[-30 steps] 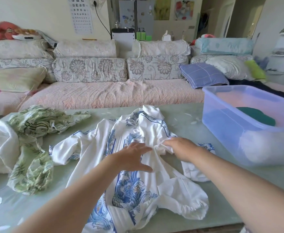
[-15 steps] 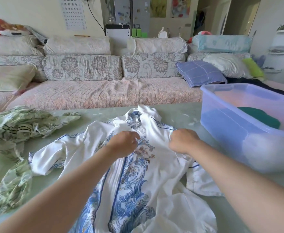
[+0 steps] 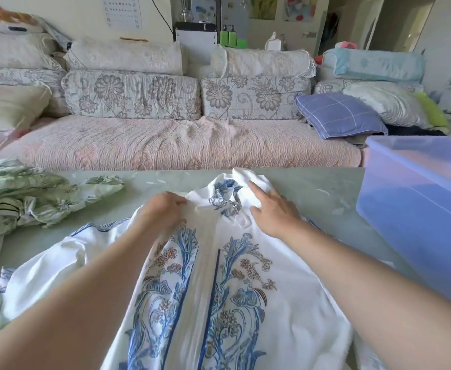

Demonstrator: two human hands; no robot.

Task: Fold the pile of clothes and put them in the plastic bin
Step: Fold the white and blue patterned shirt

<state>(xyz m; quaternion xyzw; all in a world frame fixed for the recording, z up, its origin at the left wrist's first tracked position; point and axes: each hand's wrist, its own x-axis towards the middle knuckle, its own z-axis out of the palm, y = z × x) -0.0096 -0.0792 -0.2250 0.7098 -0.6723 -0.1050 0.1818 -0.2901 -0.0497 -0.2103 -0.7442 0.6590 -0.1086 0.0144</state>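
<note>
So this is the laying-out stage, before any real fold. The white shirt (image 3: 245, 289) with the blue flower print is spread front-up on the surface (image 3: 320, 193), collar (image 3: 227, 193) at the far end and hem running off the near edge of the view.

The left hand (image 3: 163, 212) sits on the shoulder just left of the collar with its fingers curled under, and it looks like it's got a bit of cloth bunched in its grip. The right hand (image 3: 272, 212) is on the other side of the collar, fingers mostly straight, lying flat on the fabric with the index reaching toward the collar flap. It isn't holding anything.

The plastic bin (image 3: 419, 209) is on the right of the surface, close to the shirt. There's a crumpled green garment (image 3: 32, 201) at far left waiting its turn.

My guess for the next move: flatten that collar, then bring the sleeves in. The left sleeve (image 3: 45, 271) is flopped out sideways, so it needs tucking across before folding the body in half.

Compared to a second ago, the shirt was a twisted heap and both hands were at its middle. Now the front panels are lined up straight, the hands have slid up to the shoulders, and the right hand has gone from a bunched fist to flat.
</note>
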